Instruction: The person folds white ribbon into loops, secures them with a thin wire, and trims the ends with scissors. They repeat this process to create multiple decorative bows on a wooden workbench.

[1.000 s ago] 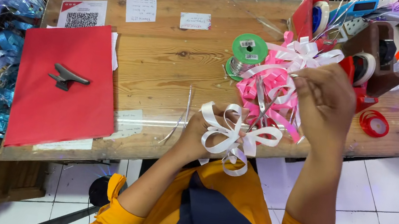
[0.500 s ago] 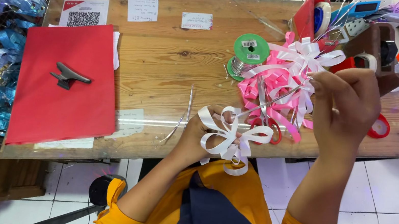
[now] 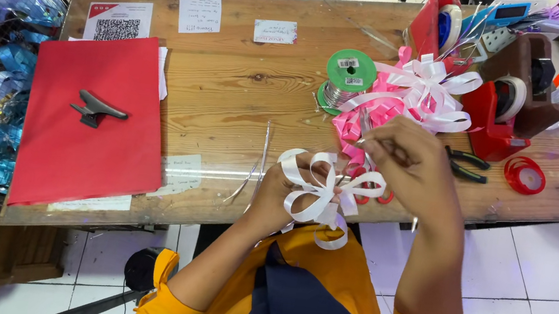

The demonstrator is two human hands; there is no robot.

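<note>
Loops of the white ribbon bow, held over the near table edge, are pinched from behind by the left hand, while the right hand is closed just above it, its fingers narrowed on something too small to be made out. The loops could be sprung loose if either pinch were eased. Further right, free movement is crowded by the pink and white bows, black pliers and red tape dispenser; only a red folder is kept well apart at the left.

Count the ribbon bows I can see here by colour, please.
White bows: 2, one in the left hand as the white bow, one on the table as the white table bow
Pink bows: 1, the pink bow on the table
Total: 3
</note>
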